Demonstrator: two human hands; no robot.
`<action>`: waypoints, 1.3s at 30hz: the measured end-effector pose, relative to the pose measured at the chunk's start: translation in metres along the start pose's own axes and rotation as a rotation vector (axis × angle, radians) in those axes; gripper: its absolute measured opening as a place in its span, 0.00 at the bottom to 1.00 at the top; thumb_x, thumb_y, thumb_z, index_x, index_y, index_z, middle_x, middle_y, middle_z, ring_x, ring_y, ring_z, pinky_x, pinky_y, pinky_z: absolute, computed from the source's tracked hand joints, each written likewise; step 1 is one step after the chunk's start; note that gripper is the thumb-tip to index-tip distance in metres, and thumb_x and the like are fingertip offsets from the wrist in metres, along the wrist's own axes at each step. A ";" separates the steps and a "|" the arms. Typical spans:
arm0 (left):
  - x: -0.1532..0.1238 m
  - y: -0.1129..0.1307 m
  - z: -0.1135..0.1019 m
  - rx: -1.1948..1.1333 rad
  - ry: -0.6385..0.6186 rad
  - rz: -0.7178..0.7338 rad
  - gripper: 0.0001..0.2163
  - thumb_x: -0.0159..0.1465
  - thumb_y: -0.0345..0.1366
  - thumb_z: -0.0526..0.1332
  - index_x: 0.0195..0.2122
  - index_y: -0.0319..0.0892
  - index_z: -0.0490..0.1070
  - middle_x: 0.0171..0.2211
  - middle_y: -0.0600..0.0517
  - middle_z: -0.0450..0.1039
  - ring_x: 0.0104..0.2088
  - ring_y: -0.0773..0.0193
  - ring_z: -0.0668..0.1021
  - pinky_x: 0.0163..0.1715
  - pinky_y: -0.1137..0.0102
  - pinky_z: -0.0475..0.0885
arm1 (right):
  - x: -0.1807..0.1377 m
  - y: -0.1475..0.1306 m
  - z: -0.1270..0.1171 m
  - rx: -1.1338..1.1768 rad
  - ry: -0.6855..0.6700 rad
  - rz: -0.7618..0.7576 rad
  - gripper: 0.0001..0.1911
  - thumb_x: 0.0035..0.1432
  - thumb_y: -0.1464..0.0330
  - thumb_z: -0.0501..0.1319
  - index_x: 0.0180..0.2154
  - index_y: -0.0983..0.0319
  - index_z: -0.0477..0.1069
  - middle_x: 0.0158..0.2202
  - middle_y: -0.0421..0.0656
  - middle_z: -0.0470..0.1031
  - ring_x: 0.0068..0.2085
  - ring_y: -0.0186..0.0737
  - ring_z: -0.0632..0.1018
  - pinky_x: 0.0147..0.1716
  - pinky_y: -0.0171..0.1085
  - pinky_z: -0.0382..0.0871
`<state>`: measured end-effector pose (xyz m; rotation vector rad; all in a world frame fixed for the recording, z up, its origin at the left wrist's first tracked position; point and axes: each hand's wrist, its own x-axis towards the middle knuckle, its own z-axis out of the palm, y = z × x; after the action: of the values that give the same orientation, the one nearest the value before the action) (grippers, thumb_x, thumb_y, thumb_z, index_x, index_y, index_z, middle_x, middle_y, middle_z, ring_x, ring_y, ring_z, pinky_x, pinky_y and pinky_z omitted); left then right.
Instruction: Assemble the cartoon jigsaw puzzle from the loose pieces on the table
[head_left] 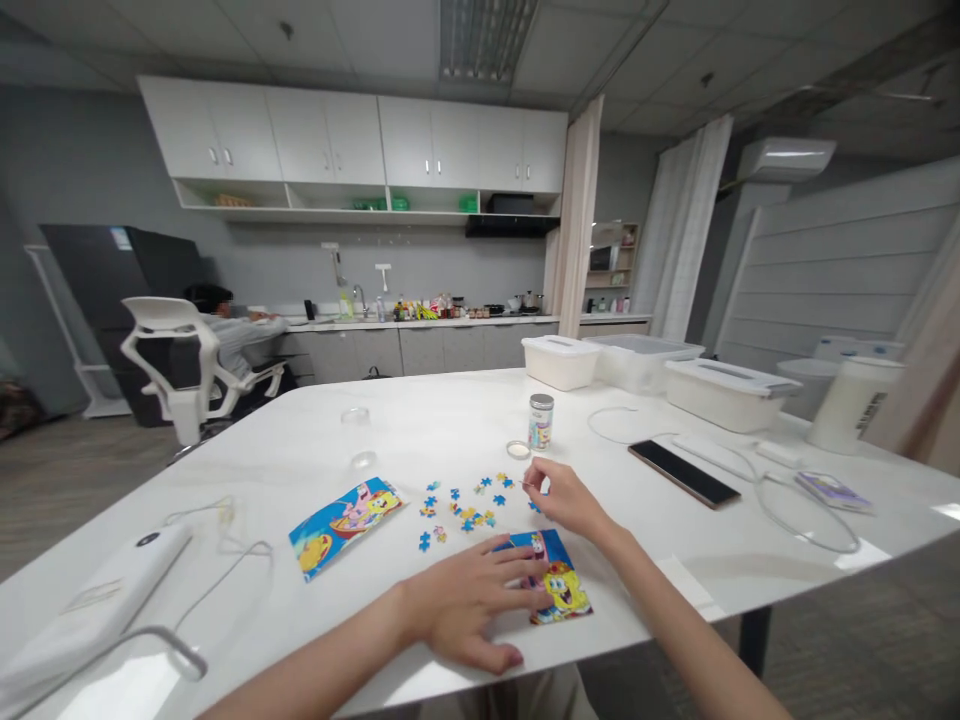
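Note:
My left hand (472,600) lies flat with fingers spread on the white table (420,420), its fingertips resting on the left edge of a partly built cartoon jigsaw puzzle (559,585). My right hand (559,495) hovers just beyond the puzzle, fingers curled in a pinch; whatever it holds is too small to name. Several loose blue and yellow puzzle pieces (461,505) lie scattered left of the right hand. A cartoon picture card (345,522) lies further left. A small puzzle jar (541,421) stands behind the pieces, its lid (517,449) beside it.
A black phone (682,472), white cables (795,500) and white lidded bins (724,390) sit at the right. A white power bank (97,600) with cable lies at the near left, a clear cup (357,420) mid-table. A person sits in a white chair (176,365) far left.

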<state>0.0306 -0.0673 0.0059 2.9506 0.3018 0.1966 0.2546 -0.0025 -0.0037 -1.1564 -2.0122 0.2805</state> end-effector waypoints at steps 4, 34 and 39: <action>-0.002 0.003 -0.002 0.097 0.014 -0.006 0.31 0.64 0.50 0.56 0.67 0.47 0.55 0.70 0.46 0.50 0.68 0.52 0.57 0.67 0.55 0.49 | -0.016 -0.011 0.004 0.059 0.065 0.061 0.04 0.55 0.69 0.58 0.28 0.57 0.65 0.27 0.40 0.74 0.29 0.41 0.77 0.29 0.39 0.70; 0.011 0.051 0.057 0.243 0.548 -0.852 0.17 0.68 0.32 0.49 0.55 0.36 0.64 0.56 0.39 0.70 0.60 0.53 0.70 0.62 0.49 0.63 | -0.066 -0.033 0.012 0.176 -0.032 0.241 0.03 0.58 0.68 0.57 0.34 0.58 0.68 0.33 0.42 0.77 0.34 0.41 0.77 0.36 0.40 0.68; 0.016 0.049 0.060 0.334 0.467 -0.851 0.18 0.68 0.32 0.49 0.56 0.34 0.65 0.58 0.39 0.70 0.63 0.53 0.67 0.63 0.51 0.62 | -0.068 -0.042 0.010 0.163 -0.152 0.098 0.06 0.65 0.71 0.50 0.39 0.59 0.64 0.40 0.45 0.77 0.42 0.42 0.77 0.44 0.42 0.67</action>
<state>0.0640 -0.1204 -0.0417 2.7144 1.7233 0.7546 0.2396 -0.0793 -0.0233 -1.1610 -2.0237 0.5867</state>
